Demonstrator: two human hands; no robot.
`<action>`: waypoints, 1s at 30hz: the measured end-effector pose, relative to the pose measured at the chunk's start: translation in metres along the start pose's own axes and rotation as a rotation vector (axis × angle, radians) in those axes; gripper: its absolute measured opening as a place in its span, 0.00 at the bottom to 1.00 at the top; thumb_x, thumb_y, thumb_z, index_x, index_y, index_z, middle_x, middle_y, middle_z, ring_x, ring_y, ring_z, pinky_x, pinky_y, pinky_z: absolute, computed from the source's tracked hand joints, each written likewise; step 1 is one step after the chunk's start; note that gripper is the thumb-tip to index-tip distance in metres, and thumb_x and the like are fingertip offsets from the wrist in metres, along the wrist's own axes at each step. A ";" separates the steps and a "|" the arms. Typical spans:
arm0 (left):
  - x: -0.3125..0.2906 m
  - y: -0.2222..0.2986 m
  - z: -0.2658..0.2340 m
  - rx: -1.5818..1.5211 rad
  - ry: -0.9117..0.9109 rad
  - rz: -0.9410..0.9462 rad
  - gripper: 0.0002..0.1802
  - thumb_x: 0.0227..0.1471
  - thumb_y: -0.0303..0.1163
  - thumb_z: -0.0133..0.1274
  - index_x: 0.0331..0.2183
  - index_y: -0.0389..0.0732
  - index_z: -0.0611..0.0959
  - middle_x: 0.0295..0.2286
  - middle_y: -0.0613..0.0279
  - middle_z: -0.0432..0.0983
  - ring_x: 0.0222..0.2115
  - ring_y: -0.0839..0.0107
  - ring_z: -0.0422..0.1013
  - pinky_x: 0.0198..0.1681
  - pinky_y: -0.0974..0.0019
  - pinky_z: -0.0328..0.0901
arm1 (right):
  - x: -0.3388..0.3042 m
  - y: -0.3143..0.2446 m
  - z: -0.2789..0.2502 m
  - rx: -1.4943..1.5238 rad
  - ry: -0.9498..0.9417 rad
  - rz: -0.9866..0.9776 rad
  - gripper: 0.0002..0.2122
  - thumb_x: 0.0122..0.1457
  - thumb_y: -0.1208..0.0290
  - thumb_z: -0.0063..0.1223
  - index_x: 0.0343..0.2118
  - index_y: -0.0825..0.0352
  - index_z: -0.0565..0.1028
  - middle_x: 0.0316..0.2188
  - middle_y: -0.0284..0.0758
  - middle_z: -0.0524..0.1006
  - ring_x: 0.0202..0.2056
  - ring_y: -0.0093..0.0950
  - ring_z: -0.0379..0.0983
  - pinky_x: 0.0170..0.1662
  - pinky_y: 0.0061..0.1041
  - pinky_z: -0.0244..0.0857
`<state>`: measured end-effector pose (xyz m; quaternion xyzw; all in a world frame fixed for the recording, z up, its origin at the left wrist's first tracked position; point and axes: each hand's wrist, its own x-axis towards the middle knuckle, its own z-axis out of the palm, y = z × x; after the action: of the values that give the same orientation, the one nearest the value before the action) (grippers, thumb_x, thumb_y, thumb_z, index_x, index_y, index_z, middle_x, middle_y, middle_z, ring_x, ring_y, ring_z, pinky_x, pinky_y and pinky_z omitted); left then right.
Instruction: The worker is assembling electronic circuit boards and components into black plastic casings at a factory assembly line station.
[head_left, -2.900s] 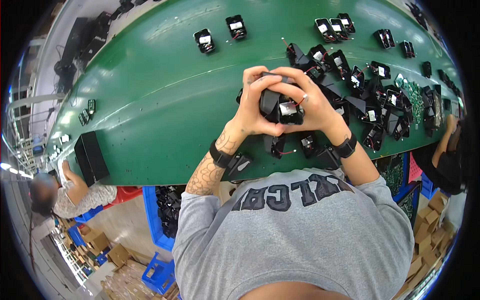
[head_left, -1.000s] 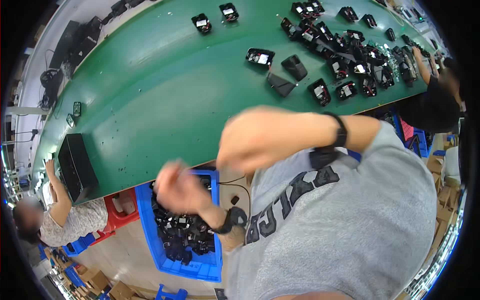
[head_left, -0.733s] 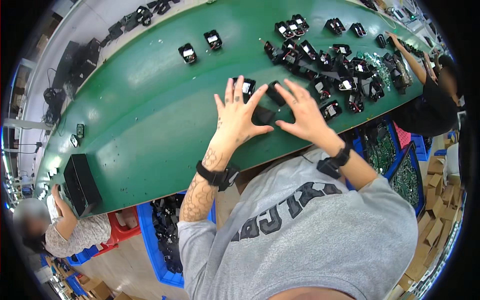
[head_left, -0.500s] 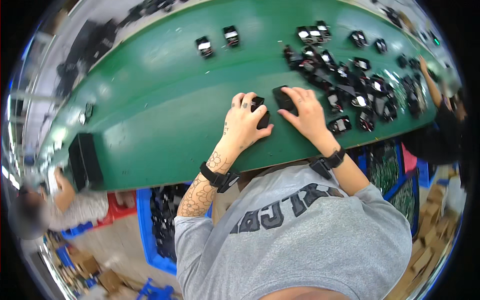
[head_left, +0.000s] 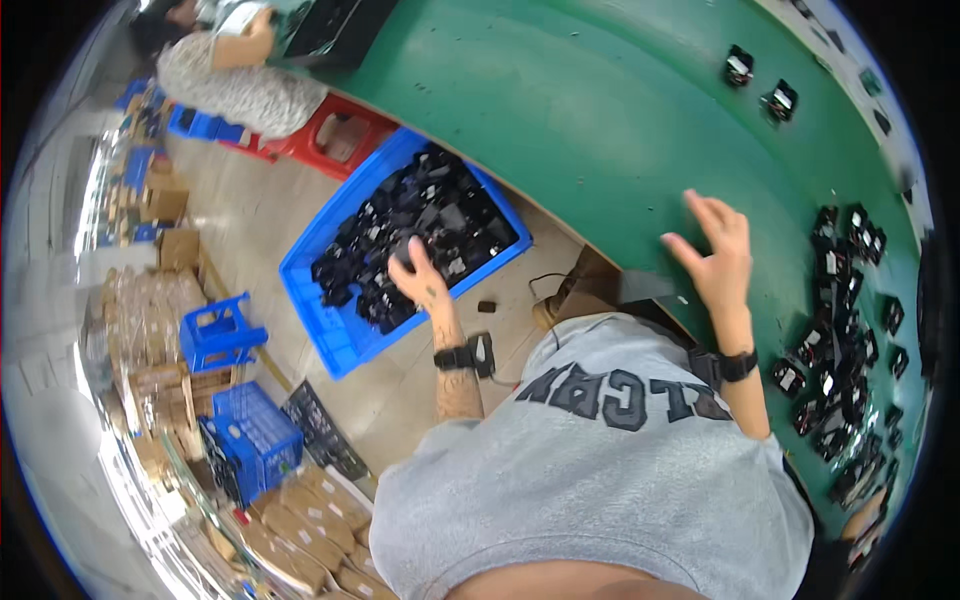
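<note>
My left hand (head_left: 424,282) is over the blue bin (head_left: 314,312), its thumb and a finger curved around what looks like a small black plastic case (head_left: 403,250). Against the dark heap below, the case's outline is hard to make out, and my other fingers are mostly hidden. The bin holds a heap of similar black cases (head_left: 440,215). My right hand (head_left: 720,250) hovers over the green table (head_left: 560,130) near its front edge, fingers apart and nothing in them.
Two black units (head_left: 780,100) lie at the table's far side, and a cluster of wired black units (head_left: 830,350) spreads on the right. A seated person (head_left: 240,85) works at upper left beside a red stool (head_left: 340,140). A blue stool (head_left: 220,335) and blue crate (head_left: 255,435) stand on the floor.
My view has swung left toward the bin. My left hand has gone from the table to above the bin. My right hand has let go of the black case it was touching.
</note>
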<state>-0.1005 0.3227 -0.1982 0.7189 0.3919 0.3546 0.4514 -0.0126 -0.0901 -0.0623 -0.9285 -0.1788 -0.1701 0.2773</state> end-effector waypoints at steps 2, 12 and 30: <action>-0.041 0.021 0.025 -0.347 -0.098 -0.204 0.19 0.56 0.40 0.55 0.42 0.34 0.75 0.35 0.59 0.75 0.36 0.67 0.71 0.42 0.61 0.67 | -0.005 0.004 0.015 -0.023 -0.030 -0.084 0.24 0.45 0.69 0.68 0.49 0.60 0.78 0.40 0.37 0.76 0.41 0.35 0.72 0.44 0.32 0.69; -0.155 0.036 0.105 -0.432 -1.184 -0.483 0.26 0.53 0.36 0.57 0.51 0.33 0.73 0.43 0.54 0.75 0.41 0.71 0.72 0.41 0.67 0.69 | -0.001 0.005 0.008 0.058 -0.039 -0.017 0.11 0.50 0.76 0.62 0.38 0.65 0.80 0.31 0.34 0.76 0.34 0.30 0.71 0.38 0.26 0.67; -0.008 0.000 -0.034 -1.150 -0.054 -0.792 0.26 0.55 0.55 0.47 0.40 0.41 0.76 0.37 0.59 0.76 0.31 0.69 0.71 0.24 0.70 0.68 | 0.005 -0.158 0.220 1.752 -0.837 1.840 0.12 0.62 0.62 0.47 0.38 0.67 0.75 0.28 0.35 0.76 0.30 0.29 0.73 0.32 0.30 0.69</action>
<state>-0.1331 0.3276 -0.1878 0.1774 0.3630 0.2967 0.8653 -0.0276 0.1613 -0.1620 -0.2094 0.3874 0.5428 0.7151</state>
